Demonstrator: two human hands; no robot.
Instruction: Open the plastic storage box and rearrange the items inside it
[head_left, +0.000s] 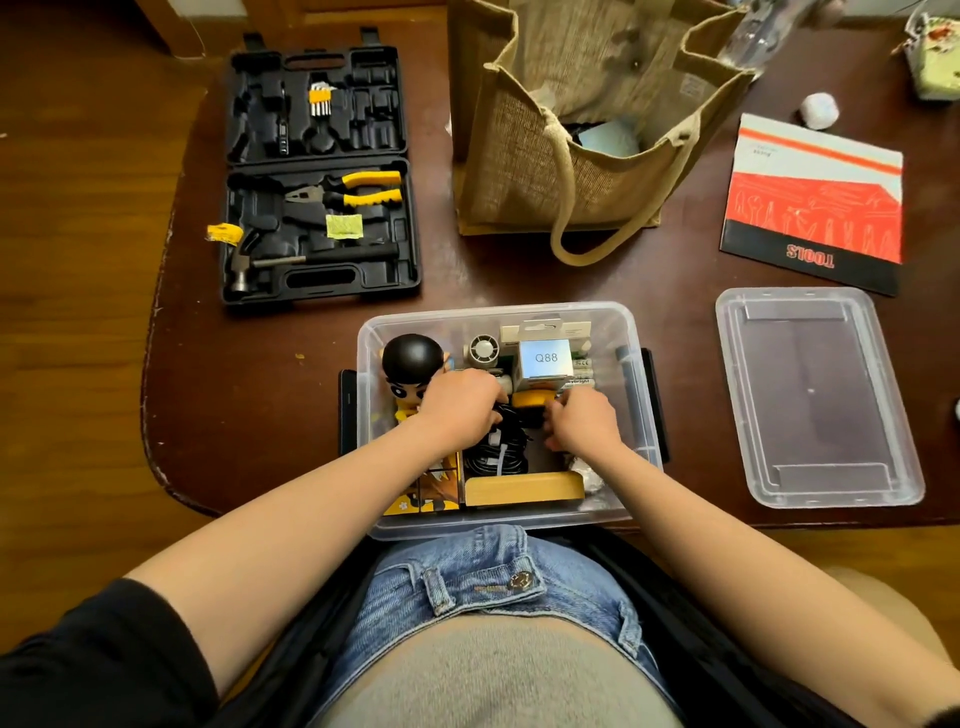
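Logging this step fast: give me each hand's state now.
Left hand: fingers curled down on the black cable bundle, gripping it.
Right hand: fingers curled into the box; what it holds cannot be told.

A clear plastic storage box (641, 415) sits open at the near edge of a dark table (519, 270), its lid (815, 397) lying just to the right. Both hands are inside: the left hand (460, 408) and right hand (584, 421) curl around a black cable coil (498, 449), beside a black-haired figurine (410, 364) and a small white box marked Q88 (546, 358). Farther off lie an open black tool case (317, 171) at left, a jute bag (576, 135) in the middle and a red booklet (813, 208) at right.
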